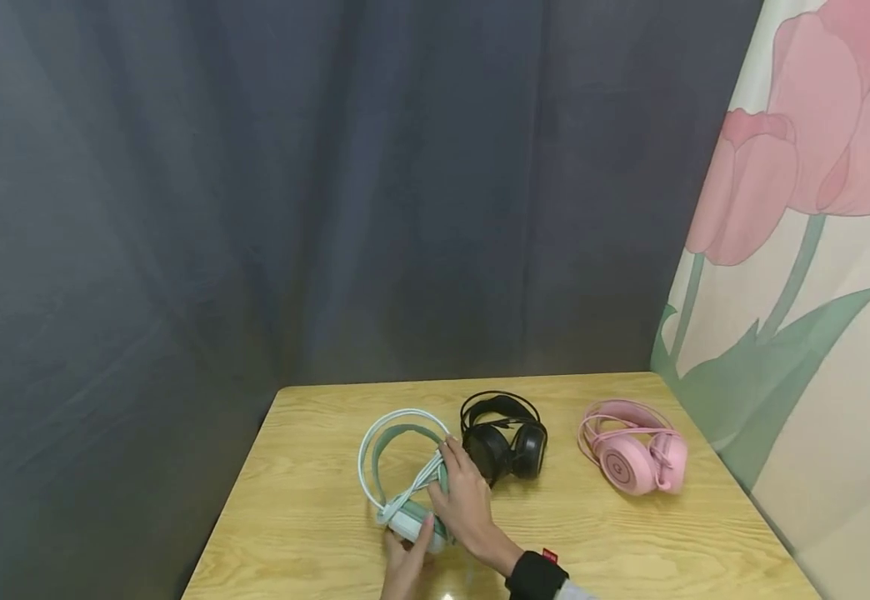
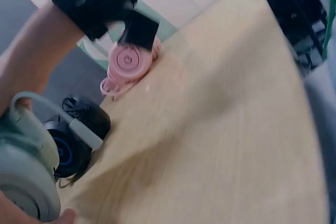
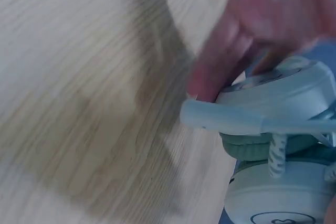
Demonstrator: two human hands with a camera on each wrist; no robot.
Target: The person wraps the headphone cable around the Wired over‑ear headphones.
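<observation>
My left hand [image 1: 405, 567] grips the ear cup of a pair of pale mint-white headphones [image 1: 411, 521] from below, with the thumb on the near side. On the right side of the same headphones, my right hand [image 1: 468, 507] holds the ear cup and band, and green padding shows beside its fingers. A white cable is wrapped in a bundle across the band opening. The right wrist view shows both ear cups close together, green cushions facing, with a microphone boom [image 3: 226, 116] across them. Most of the left palm is hidden.
Black headphones [image 1: 506, 442] lie just behind the right hand. Farther right are pink headphones [image 1: 630, 462] with their cable wrapped around. The wooden table [image 1: 292, 500] meets a dark curtain [image 1: 405, 208] at the back and a tulip-printed cloth [image 1: 840, 375] on the right.
</observation>
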